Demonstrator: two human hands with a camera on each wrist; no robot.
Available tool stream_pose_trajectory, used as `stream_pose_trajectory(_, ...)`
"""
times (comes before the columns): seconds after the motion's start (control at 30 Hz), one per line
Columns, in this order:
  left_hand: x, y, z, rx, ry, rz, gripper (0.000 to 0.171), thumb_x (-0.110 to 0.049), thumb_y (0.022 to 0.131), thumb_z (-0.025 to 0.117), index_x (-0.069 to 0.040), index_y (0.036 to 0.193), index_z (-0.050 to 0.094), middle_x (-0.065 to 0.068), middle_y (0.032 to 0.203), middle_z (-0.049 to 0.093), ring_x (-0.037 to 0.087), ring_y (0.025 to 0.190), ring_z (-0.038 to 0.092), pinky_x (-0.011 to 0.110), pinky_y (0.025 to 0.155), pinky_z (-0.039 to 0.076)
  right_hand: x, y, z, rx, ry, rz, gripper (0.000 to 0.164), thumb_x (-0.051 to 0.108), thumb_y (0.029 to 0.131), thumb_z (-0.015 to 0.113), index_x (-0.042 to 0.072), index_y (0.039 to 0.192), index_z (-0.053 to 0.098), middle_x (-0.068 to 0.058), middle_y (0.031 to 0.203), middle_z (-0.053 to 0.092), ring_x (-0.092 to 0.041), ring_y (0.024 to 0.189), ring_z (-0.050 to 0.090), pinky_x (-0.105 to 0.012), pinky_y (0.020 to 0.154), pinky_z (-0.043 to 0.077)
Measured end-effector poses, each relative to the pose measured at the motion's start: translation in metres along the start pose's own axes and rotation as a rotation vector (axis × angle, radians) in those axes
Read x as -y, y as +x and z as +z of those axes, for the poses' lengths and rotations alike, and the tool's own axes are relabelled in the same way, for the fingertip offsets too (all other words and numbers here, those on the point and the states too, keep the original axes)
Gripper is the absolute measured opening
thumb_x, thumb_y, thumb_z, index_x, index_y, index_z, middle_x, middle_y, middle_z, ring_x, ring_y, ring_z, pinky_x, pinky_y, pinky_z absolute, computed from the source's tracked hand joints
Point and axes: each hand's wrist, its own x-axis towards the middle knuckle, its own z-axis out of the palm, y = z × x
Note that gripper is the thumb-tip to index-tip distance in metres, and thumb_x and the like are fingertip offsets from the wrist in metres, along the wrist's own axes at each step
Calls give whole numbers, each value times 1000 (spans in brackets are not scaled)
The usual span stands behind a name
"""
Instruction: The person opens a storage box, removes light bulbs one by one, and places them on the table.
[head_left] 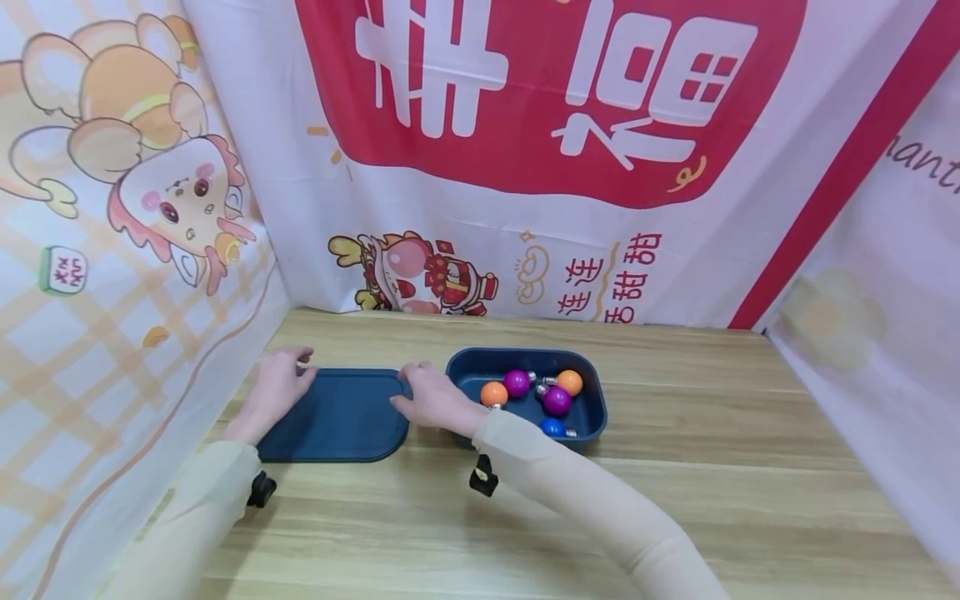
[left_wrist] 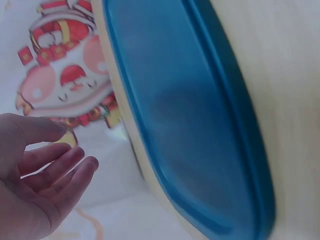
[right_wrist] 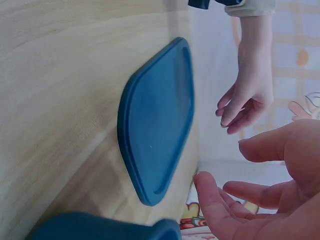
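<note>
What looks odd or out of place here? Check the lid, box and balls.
Nothing stands out. The lid lies flat on the table beside the open box. The coloured balls all sit inside the box, none spilled. The left hand and right hand are at the lid's ends.

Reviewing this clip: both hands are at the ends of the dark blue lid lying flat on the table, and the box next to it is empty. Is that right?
Not quite. The box is not empty: the head view shows small coloured balls in it, orange, purple and blue. The rest holds: the left hand and right hand are at opposite ends of the dark blue lid, which lies flat on the table.
</note>
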Motion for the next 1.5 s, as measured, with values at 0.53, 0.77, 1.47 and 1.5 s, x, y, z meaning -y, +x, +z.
stream_pose_trajectory(0.53, -72, -5, 18, -8, -89, 136, 30, -9, 93, 67, 6, 118, 67, 25, 109, 70, 35, 91, 69, 48, 76, 59, -46, -33, -24, -185, 10, -159, 31, 21, 94, 68, 1, 117, 65, -15, 107, 67, -23, 93, 63, -33, 82, 58)
stream_pose_trajectory(0.77, -99, -11, 27, 30, -141, 191, 36, -16, 94, 67, 4, 124, 65, 23, 117, 68, 35, 101, 68, 49, 81, 59, -68, -45, -33, -177, 100, -114, 34, 19, 96, 65, -1, 123, 63, -19, 117, 65, -27, 101, 66, -38, 87, 60)
stream_pose_trajectory(1.47, -142, -25, 46, 70, -151, 318, 41, -18, 94, 68, 3, 128, 63, 19, 122, 67, 30, 110, 67, 45, 89, 59, -118, -69, -48, -273, 20, -34, 27, 16, 91, 71, -1, 112, 67, -19, 107, 67, -25, 92, 65, -37, 80, 60)
stream_pose_trajectory(1.5, -143, -25, 47, 73, -153, 320, 41, -18, 94, 68, 3, 128, 63, 19, 122, 67, 30, 110, 67, 45, 90, 59, -120, -70, -49, -277, 15, -35, 26, 15, 91, 71, -1, 111, 68, -18, 106, 68, -26, 92, 64, -37, 80, 60)
